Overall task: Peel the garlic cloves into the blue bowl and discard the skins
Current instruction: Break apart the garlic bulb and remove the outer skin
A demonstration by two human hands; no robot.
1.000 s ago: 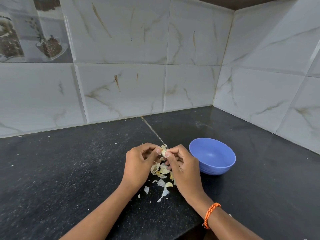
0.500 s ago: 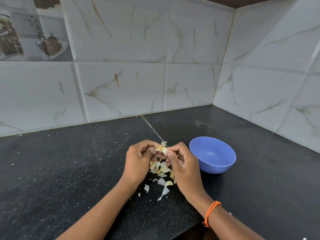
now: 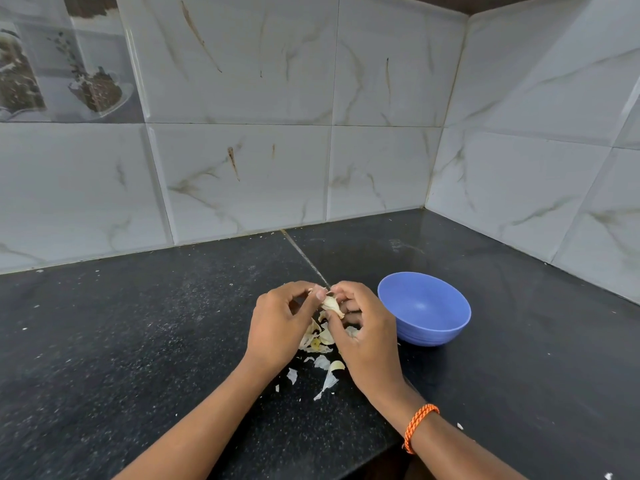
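Plainly, both hands, left hand (image 3: 277, 327) and right hand (image 3: 367, 334), pinched one garlic clove (image 3: 331, 305) mid-frame above loose skins (image 3: 320, 341), left of the blue bowl (image 3: 424, 308); a slip could drop it among them.

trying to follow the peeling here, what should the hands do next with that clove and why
Probably keep stripping the skin: the garlic clove is pinched between the left hand and right hand and seems to have papery skin on it. The blue bowl looks empty, and loose skins lie on the counter below, so dropping it in would likely be premature.
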